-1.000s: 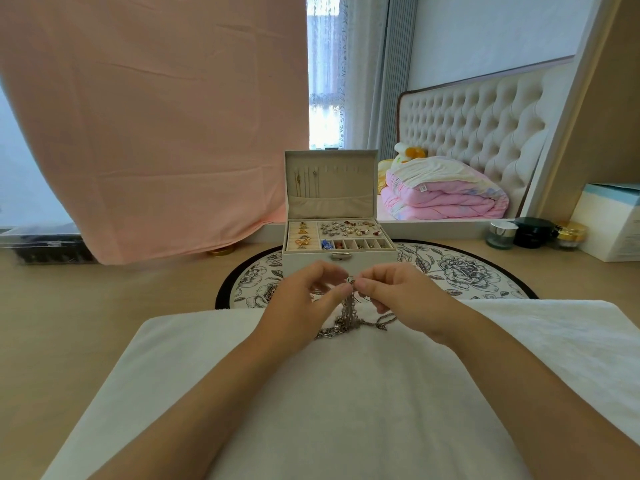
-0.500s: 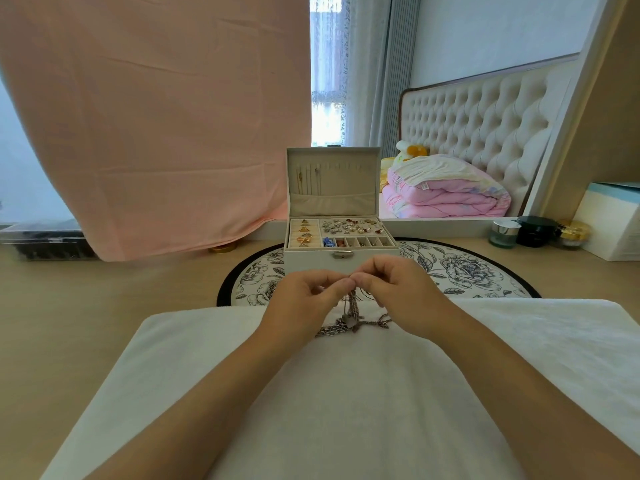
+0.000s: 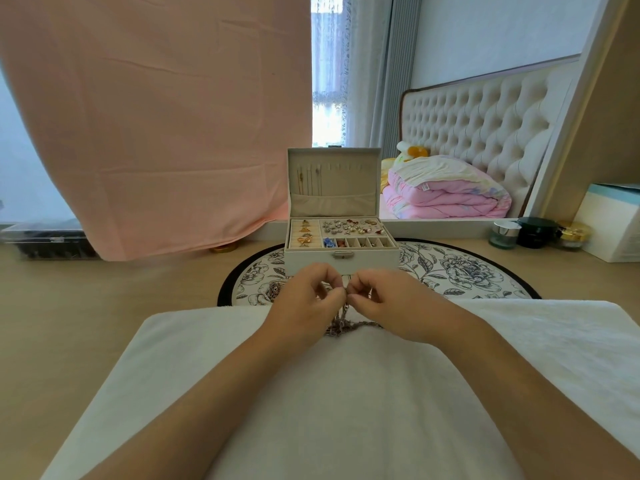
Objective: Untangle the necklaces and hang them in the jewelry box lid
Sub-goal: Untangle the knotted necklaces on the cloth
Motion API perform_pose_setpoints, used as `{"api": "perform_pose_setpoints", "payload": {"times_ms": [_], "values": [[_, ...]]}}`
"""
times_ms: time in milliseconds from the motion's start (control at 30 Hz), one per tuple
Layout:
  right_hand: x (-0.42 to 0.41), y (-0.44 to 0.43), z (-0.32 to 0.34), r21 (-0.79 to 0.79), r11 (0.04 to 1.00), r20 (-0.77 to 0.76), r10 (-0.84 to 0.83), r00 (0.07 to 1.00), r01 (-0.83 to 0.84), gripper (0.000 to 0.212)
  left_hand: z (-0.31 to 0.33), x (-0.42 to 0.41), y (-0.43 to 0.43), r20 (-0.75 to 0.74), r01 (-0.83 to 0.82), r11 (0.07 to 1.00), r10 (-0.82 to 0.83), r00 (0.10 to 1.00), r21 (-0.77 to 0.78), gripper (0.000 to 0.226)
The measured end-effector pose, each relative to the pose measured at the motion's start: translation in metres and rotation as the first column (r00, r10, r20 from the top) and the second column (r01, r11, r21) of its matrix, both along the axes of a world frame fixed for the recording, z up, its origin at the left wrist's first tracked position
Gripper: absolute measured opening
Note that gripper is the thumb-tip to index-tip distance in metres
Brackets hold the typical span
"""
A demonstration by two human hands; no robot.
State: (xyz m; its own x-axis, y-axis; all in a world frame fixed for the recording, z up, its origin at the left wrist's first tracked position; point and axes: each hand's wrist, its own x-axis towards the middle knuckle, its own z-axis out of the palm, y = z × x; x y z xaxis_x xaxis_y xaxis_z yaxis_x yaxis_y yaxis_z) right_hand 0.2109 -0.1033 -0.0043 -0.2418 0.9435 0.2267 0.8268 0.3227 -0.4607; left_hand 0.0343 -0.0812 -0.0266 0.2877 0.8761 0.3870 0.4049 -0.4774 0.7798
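My left hand and my right hand meet fingertip to fingertip just in front of the jewelry box. Both have their fingers curled in. On each hand the thumb and forefinger pinch a strand of the tangled necklaces. From the pinch the chains hang down in a bunch, and their lower end lies in a knotted heap on the white towel, between my two wrists. More chain shows past my left knuckles, lying on the round flowered mat; I cannot tell whether it belongs to the same tangle.

The towel covers the near part of the wooden table, and its far edge overlaps the mat. The box stands on the mat with its lid upright and open towards me. A few thin chains hang from the hooks on the lid's left side, above a cloth pocket. The tray below holds rings on the left and small pieces in the other compartments.

A pink cloth hangs behind the box on the left. On the right, three small jars stand beside a white carton.
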Motion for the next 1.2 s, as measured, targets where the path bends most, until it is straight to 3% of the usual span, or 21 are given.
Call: {"api": "perform_pose_setpoints", "payload": {"times_ms": [67, 133, 267, 367, 500, 700, 767, 900, 1033, 1200], "values": [[0.0, 0.0, 0.003, 0.072, 0.997, 0.006, -0.034, 0.999, 0.034, 0.013, -0.003, -0.001, 0.002, -0.111, -0.014, 0.998, 0.02, 0.994, 0.057, 0.009], [0.0, 0.001, 0.003, 0.095, 0.993, -0.175, -0.047, 0.983, 0.064, 0.01, -0.002, -0.002, 0.005, -0.144, -0.012, 0.998, 0.021, 0.989, 0.061, 0.009], [-0.002, 0.001, -0.002, -0.018, 0.999, -0.451, -0.038, 0.892, 0.033, 0.014, 0.001, -0.001, 0.008, 0.018, 0.113, 0.988, -0.112, 0.994, -0.104, 0.01], [-0.001, 0.002, -0.002, -0.1, 0.995, -0.613, -0.045, 0.788, -0.021, 0.015, 0.003, -0.005, 0.005, 0.247, 0.234, 0.943, -0.175, 0.953, -0.237, 0.012], [0.003, 0.002, 0.002, -0.08, 0.996, -0.667, -0.026, 0.745, -0.037, 0.013, 0.006, -0.009, 0.004, 0.345, 0.273, 0.9, -0.15, 0.927, -0.341, 0.017], [0.008, 0.0, 0.002, -0.132, 0.98, -0.693, 0.015, 0.72, -0.148, 0.015, 0.006, -0.007, 0.008, 0.378, 0.202, 0.914, -0.059, 0.924, -0.351, 0.013], [0.008, 0.0, 0.003, -0.162, 0.965, -0.729, 0.023, 0.684, -0.206, 0.019, 0.003, -0.009, 0.011, 0.298, 0.144, 0.947, -0.054, 0.953, -0.288, 0.014], [0.006, 0.0, 0.006, -0.155, 0.962, -0.823, 0.001, 0.568, -0.226, 0.025, -0.005, -0.02, 0.02, -0.152, -0.007, 1.0, 0.003, 0.988, -0.024, 0.012], [0.012, 0.002, 0.01, -0.07, 0.975, -0.925, 0.016, 0.38, -0.211, 0.031, -0.004, -0.024, 0.019, -0.41, -0.017, 0.998, -0.012, 0.912, -0.067, 0.019], [0.017, 0.006, 0.013, -0.027, 1.0, -0.97, -0.029, 0.241, 0.014, 0.025, 0.004, -0.025, 0.02, -0.476, -0.211, 0.977, 0.187, 0.859, 0.002, 0.027]]}}
